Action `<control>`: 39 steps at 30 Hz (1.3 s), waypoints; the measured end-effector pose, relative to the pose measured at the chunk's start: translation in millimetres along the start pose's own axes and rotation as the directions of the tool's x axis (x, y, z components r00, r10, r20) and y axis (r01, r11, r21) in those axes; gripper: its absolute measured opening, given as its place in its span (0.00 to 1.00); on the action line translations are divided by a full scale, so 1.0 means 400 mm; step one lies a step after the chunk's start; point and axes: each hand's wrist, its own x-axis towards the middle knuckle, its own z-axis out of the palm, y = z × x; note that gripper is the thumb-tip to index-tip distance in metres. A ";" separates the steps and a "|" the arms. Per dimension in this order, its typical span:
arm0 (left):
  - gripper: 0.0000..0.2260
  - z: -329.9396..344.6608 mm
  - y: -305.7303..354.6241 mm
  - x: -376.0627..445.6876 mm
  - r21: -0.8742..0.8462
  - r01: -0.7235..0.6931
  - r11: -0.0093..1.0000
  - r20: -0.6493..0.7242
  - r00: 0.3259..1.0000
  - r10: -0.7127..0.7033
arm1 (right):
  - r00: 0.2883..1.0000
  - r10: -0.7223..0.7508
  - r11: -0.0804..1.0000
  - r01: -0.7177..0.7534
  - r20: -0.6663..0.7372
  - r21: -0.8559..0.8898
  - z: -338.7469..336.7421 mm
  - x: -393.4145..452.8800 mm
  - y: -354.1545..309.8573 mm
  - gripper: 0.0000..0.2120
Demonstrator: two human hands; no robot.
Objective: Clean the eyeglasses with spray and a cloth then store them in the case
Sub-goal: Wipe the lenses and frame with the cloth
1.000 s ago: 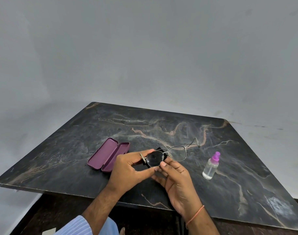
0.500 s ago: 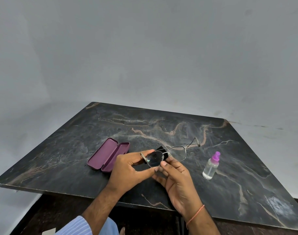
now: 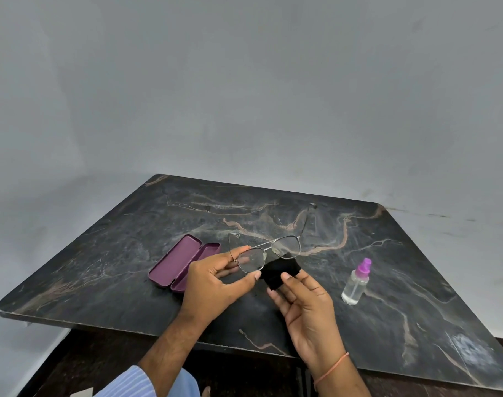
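Left grip: the left hand (image 3: 213, 277) pinches the eyeglasses (image 3: 266, 252) at the rim of one lens, thumb under the lower edge, fingers behind the outer end of the frame; the hand is closed on the frame, not on the glass face.
Right grip: the right hand (image 3: 306, 302) holds a black cloth (image 3: 279, 272), thumb on top, fingers curled beneath it; palm turned up toward the camera.
Glasses, where: held in the air above the middle of the table (image 3: 107, 253), temples unfolded and pointing away from the person.
Long axis: the frame runs from lower left to upper right, the gripped lens nearest the left hand, the free lens farther out and higher.
Key relation: the cloth sits just below and beside the frame, its upper edge about touching the free lens; whether it actually touches cannot be told.
Nearer hand: the right hand is nearer the free lens, so the wipe likely falls to it while the left steadies.
Step, judged: wiping appears in hand; the free lens looks next.
Case (image 3: 184, 263): purple, open, lying on the table just left of the left hand, its long axis angled away from the person.
Spray bottle (image 3: 356, 282): clear with purple cap, upright on the table, well right of the right hand.
Risk: a hard wipe could twist the thin frame.
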 end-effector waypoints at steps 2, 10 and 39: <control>0.27 -0.004 -0.005 0.002 -0.025 0.019 1.000 -0.011 1.000 -0.019 | 0.998 0.010 0.999 -0.007 -0.062 0.049 -0.003 0.009 -0.006 0.05; 0.26 -0.003 0.008 -0.001 -0.002 -0.024 1.000 0.033 0.999 0.024 | 0.994 -0.001 0.997 -0.008 -0.111 -0.081 -0.019 0.025 -0.059 0.11; 0.16 -0.010 0.006 0.015 -0.188 0.076 0.979 0.159 0.986 -0.046 | 0.953 0.280 0.955 -0.289 -0.112 -0.071 0.052 -0.029 -0.028 0.07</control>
